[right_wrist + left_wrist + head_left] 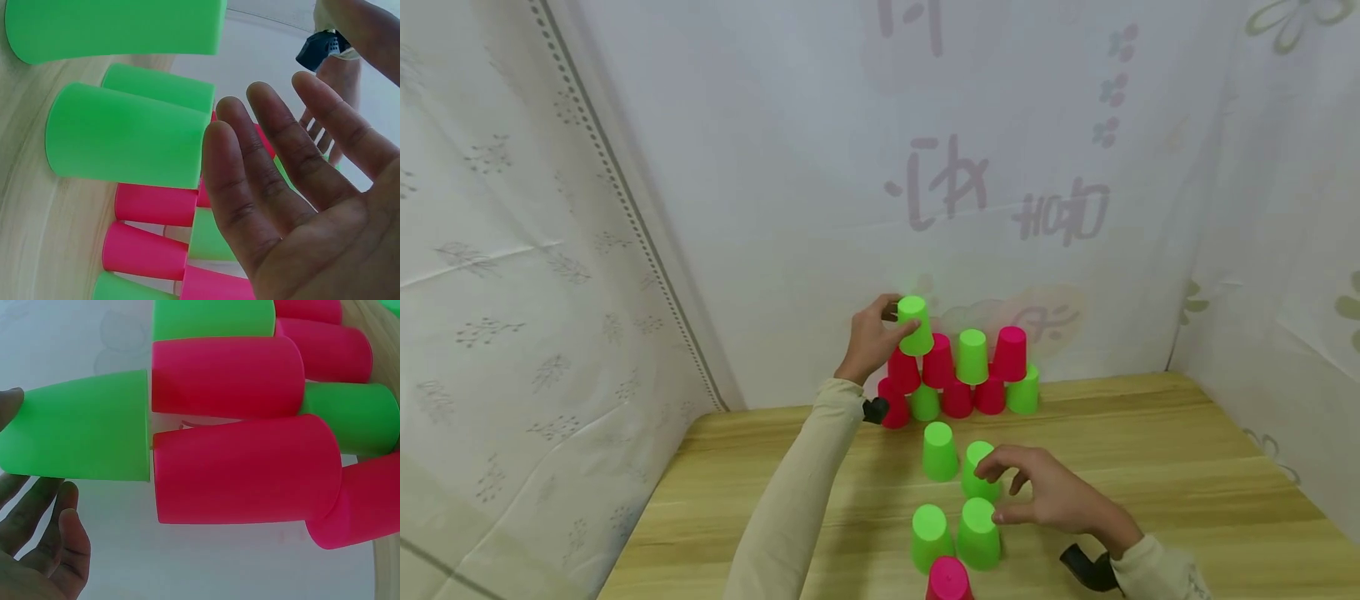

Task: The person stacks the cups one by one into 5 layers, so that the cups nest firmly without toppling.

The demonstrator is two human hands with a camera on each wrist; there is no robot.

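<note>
My left hand (872,337) pinches an upside-down green cup (914,321) between thumb and fingers. In the left wrist view, the held green cup (81,428) has its rim right at the bases of two red cups (244,469). Beneath it stands a cup stack against the back wall: an upper row with red cups and a green cup (972,357), over a lower row of red and green cups (1022,390). My right hand (1052,496), fingers loosely bent and holding nothing, hovers beside a green cup (979,537) and overlaps another green cup (976,468).
More upside-down cups stand on the wooden table (1097,450) in front of the stack: a green cup (940,454), a green cup (931,540) and, nearest me, a red cup (949,581). Patterned white cloth (775,208) closes off the back and both sides.
</note>
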